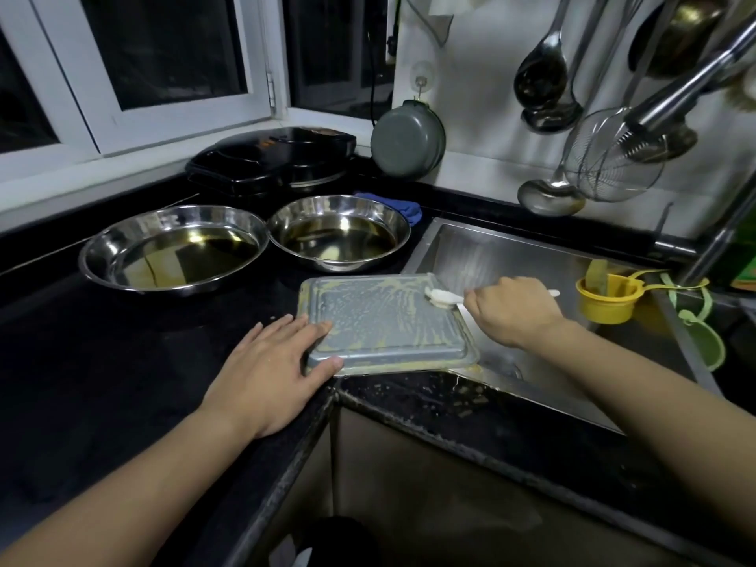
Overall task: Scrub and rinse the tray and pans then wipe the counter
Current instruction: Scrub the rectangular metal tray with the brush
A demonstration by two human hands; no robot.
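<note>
We steadied the tray half over the sink and scrubbed it

The two pans (174, 247) sat on the worktop (102, 354), probably light but slick. The stiff tray (386, 321), coated in slippery residue, bridged worktop and sink (511, 255); our left hand (278, 362) pressed its corner, fingers straight, while our right hand (513, 308) gripped a white brush (444, 297)

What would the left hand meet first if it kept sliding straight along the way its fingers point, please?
The left hand lies flat with its fingertips already at the tray's near-left corner, so it would probably push onto the tray first; beyond that lies the right-hand steel pan, though depth is unclear.
</note>
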